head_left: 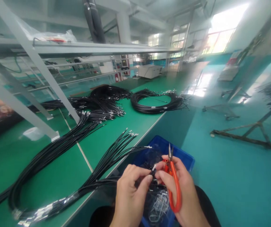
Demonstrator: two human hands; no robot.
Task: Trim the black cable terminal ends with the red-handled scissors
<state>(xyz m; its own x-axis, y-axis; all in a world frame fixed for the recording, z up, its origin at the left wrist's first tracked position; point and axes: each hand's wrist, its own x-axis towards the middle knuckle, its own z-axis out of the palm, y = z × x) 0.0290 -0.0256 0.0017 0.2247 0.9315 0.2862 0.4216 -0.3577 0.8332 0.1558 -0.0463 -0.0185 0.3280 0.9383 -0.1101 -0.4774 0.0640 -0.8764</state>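
Cable end [154,168] at lower centre seems mid-work, left hand [130,189] pinching it, right hand [184,180] gripping orange-handled pliers [175,178], bundled cables [87,183] unheld.

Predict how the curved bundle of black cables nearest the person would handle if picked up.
The bundle of black cables would probably flex yet spring back, since its strands hold smooth curves. Shiny wrapping around its lower stretch may keep that part together and feel slippery. The white-tipped ends fan out loosely, so they would likely sway or snag.
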